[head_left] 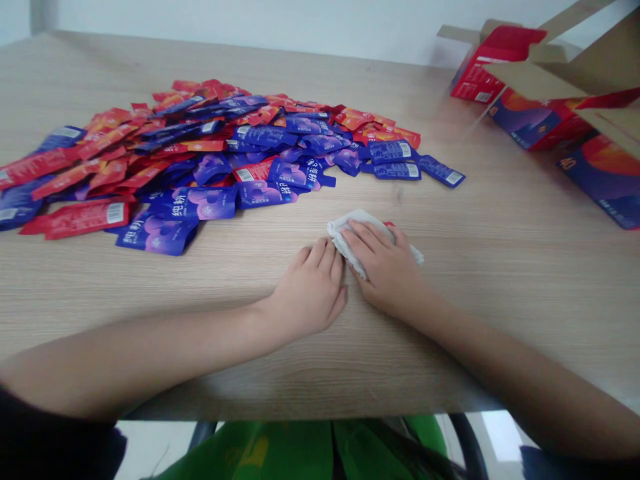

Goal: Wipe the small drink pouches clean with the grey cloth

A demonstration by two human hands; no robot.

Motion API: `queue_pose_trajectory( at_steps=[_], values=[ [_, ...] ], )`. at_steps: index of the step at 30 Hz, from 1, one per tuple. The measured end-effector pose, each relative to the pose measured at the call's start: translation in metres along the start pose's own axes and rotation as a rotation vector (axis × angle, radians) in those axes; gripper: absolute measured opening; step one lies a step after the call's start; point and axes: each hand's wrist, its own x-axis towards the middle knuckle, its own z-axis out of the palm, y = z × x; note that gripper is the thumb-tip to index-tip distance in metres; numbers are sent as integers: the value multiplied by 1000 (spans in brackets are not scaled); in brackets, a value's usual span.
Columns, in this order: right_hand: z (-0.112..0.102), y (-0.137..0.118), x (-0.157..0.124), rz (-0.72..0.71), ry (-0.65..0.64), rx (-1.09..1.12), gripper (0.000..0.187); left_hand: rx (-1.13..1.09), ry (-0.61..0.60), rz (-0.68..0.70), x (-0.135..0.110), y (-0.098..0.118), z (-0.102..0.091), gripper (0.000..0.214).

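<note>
My right hand [383, 267] lies flat on a crumpled white tissue [350, 230] on the wooden table [500, 267], fingers stretched out and pressing it down. A small red edge shows under the hand's far side; I cannot make out what it is. My left hand [310, 287] rests on the table right beside it, fingers curled and together, its fingertips touching the tissue's left edge. Beyond both hands spreads a big pile of red and blue sachets [210, 147].
Opened red and blue cardboard boxes [545, 107] with raised flaps stand at the far right. A white wall runs behind the table. The near table edge is close to my body, with a green seat [300, 453] below it.
</note>
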Motion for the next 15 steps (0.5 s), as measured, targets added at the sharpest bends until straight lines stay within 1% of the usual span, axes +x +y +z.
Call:
queue_pose_trajectory(
  at_steps=[7,11,15],
  values=[
    [-9,-3,-7,130,-30,-77,54,22,4,19,0,0,1,58],
    [-8,4,-7,202,-30,-131,57,28,-2,6,0,0,1,60],
    [-6,11,-6,216,-29,-154,59,28,-3,10,-1,0,1,60]
  ],
)
